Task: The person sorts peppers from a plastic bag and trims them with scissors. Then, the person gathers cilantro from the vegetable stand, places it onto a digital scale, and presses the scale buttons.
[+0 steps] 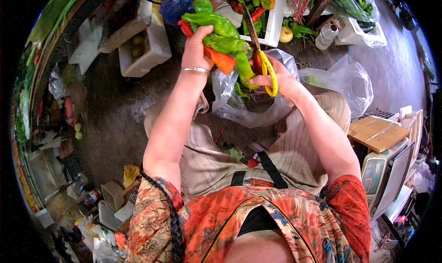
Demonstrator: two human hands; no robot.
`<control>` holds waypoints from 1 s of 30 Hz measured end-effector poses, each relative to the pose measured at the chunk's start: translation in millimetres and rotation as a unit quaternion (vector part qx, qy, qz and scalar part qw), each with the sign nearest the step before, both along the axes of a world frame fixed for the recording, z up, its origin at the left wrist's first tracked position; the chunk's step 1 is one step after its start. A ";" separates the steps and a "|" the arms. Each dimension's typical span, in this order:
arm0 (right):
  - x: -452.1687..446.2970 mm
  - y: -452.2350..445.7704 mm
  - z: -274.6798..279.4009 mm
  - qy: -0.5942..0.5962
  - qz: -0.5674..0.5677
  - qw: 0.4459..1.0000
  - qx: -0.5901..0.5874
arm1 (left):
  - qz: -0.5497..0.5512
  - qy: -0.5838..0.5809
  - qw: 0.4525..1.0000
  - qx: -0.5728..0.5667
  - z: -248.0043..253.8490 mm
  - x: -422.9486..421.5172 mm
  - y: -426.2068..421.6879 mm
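My left hand [199,49] is closed around a bunch of long green peppers [215,24], with an orange-red pepper [222,60] among them. In my right hand [278,76] is a pair of scissors [268,72] with yellow handles, its dark blades pointing up and away. A single green pepper [244,70] hangs between the two hands, against the fingers of the right one; whether those fingers grip it, I cannot tell. Below the hands, between my knees, a clear plastic bag [258,113] sits open with green bits inside.
White foam boxes [275,30] with more peppers stand ahead. A foam box [145,53] is at the left front, near a blue bag [177,5]. A plastic bottle [327,36] and another clear bag [352,81] lie to the right, beyond a scale [384,166]. Leafy scraps [236,153] litter the floor.
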State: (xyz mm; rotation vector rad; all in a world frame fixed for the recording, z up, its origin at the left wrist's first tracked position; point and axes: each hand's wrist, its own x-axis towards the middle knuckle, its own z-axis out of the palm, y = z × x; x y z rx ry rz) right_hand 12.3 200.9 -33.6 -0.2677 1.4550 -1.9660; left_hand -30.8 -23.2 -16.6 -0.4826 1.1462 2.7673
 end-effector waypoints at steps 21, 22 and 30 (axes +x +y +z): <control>0.2 -6.7 24.5 -0.096 -0.167 0.981 0.009 | 0.035 0.049 0.995 -0.077 -3.7 15.9 34.5; -0.7 -4.9 20.7 -0.096 -0.166 0.981 0.009 | 0.027 0.045 0.997 -0.065 0.1 16.3 32.5; 4.4 18.7 14.6 -0.078 -0.136 0.986 0.056 | 0.117 0.052 0.989 -0.070 15.5 -1.5 -1.4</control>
